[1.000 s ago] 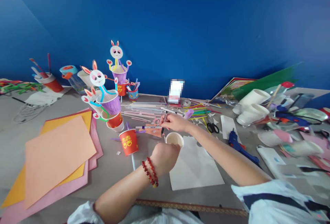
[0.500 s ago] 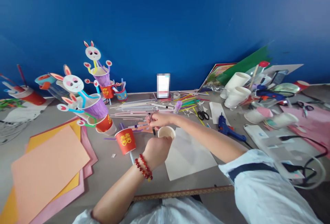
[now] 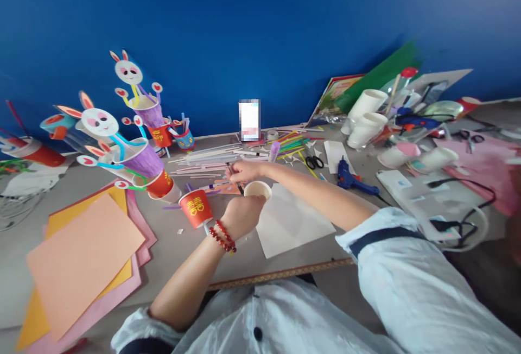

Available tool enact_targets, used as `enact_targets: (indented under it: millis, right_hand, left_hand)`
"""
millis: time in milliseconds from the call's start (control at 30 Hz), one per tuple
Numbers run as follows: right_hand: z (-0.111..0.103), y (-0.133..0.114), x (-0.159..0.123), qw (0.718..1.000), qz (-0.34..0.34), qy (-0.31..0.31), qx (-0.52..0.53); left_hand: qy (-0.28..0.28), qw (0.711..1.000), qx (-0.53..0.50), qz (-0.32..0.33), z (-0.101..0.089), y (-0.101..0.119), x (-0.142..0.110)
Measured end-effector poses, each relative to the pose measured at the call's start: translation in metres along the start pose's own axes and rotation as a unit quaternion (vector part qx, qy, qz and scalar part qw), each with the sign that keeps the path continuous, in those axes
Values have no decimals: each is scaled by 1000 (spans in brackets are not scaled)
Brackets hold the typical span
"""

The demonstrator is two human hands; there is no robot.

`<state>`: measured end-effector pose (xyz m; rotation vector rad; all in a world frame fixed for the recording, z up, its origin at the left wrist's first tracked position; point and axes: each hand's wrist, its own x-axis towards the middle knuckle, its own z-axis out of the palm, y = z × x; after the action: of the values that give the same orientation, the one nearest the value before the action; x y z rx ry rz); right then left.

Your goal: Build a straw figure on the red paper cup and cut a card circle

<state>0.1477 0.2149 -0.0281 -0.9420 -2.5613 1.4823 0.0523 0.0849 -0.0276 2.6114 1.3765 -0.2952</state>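
Note:
My left hand (image 3: 243,216), with a red bead bracelet at the wrist, is closed on the rim of a white paper cup (image 3: 251,187). The cup's open mouth faces up toward me; most of its outside is hidden behind the hand. My right hand (image 3: 247,171) pinches a slim dark pen (image 3: 240,188), which slants down by the cup's far left side. Whether the tip touches the cup I cannot tell. Left of my left hand, a red paper cup (image 3: 196,208) with yellow characters stands on a pale straw. A white sheet of paper (image 3: 291,221) lies beside the held cup.
Rabbit figures made of cups (image 3: 140,156) stand at left, behind stacked coloured paper (image 3: 85,261). Straws (image 3: 211,153), a glue stick (image 3: 274,151) and scissors (image 3: 315,162) lie beyond my hands. A blue glue gun (image 3: 354,180) and a power strip (image 3: 401,196) are at right.
The whole view has shifted, with the table's contents sitting slightly higher and mostly further left. Both hands keep their hold on the cup and the pen.

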Motion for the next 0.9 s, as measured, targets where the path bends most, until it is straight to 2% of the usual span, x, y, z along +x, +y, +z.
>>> enact_targets:
  millis: [200,400,567,900]
  right_hand:
    - [2,-5,3,1000,5,16,1]
    - [11,-10,8,1000,8,19,-8]
    - [12,-7,8,1000,0,2,-19]
    - [19,-4,17,1000,-11,-21,-18]
  left_hand:
    - [-20,998,60,20,1,-5,1]
    - [-38,993,111,19,-12,-1,6]
    - [-54,992,117,4,-18,4,6]
    - [-69,991,109,-18,-15,2,8]
